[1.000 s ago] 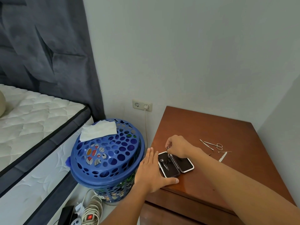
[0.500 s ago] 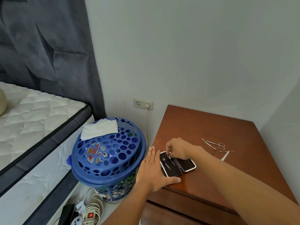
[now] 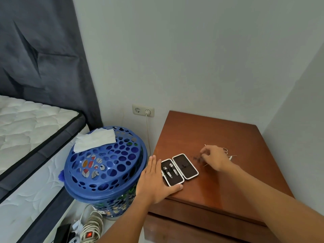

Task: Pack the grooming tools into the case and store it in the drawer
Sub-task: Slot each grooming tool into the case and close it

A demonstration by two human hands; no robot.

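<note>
You face a reddish-brown wooden nightstand [image 3: 228,137] in a grey-walled corner, a blue perforated plastic laundry basket [image 3: 105,165] just left of it. The small black case with white trim [image 3: 179,169] lies open near the front left edge, two metal tools [image 3: 169,170] strapped into its left half. Your left hand [image 3: 154,179] lies flat and open against the case's left side. Your right hand [image 3: 214,157] hovers blurred over the loose metal tools [image 3: 229,155]; whether it grips anything, you cannot tell. The back half of the top lies bare.
</note>
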